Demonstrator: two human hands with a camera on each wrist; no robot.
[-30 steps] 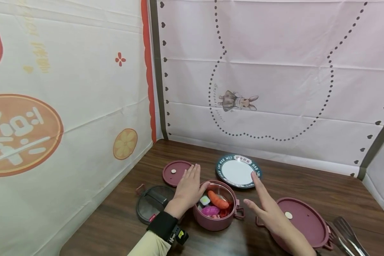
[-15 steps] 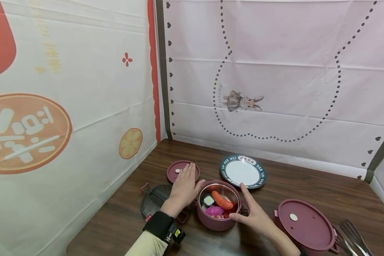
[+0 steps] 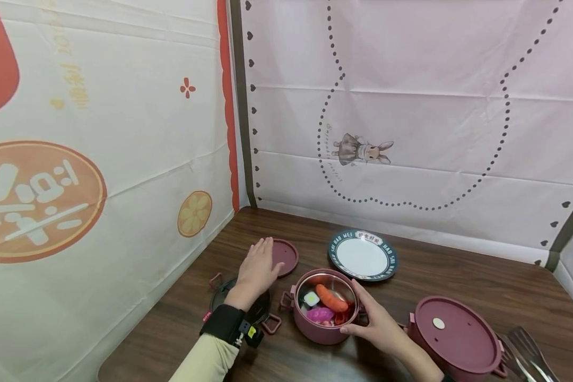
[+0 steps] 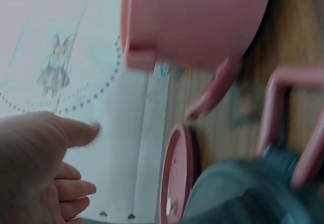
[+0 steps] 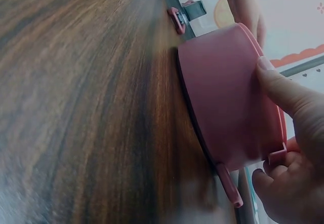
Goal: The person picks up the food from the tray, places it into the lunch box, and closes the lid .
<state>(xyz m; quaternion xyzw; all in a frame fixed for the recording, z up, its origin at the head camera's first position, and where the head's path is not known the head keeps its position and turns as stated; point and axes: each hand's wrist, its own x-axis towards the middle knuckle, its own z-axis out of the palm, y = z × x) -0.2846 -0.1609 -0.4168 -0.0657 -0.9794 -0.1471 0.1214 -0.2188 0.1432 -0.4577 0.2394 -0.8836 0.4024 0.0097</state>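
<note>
A small mauve pot (image 3: 321,335) stands on the table, holding a toy sausage (image 3: 331,298), a white and yellow-green piece (image 3: 311,298), a purple piece (image 3: 319,315) and some red bits. At its right side, my right hand (image 3: 381,324) grips it; the right wrist view shows the thumb against the wall near the rim and the fingers curled by the clip. My left hand (image 3: 255,271), fingers straight and empty, hovers over a dark lid (image 3: 263,309) with mauve handles. Just beyond lies a flat round mauve lid (image 3: 287,258), partly hidden by that hand.
A white plate with a teal rim (image 3: 335,254) lies behind the pot. To the right stands a larger mauve pot (image 3: 453,339) with its lid on, beside metal utensils (image 3: 527,353). Printed cloth walls (image 3: 410,132) enclose the table's back and left.
My right hand has moved left onto the pot's side and now grips it. My left hand has drawn away from the pot to the left, over the dark lid.
</note>
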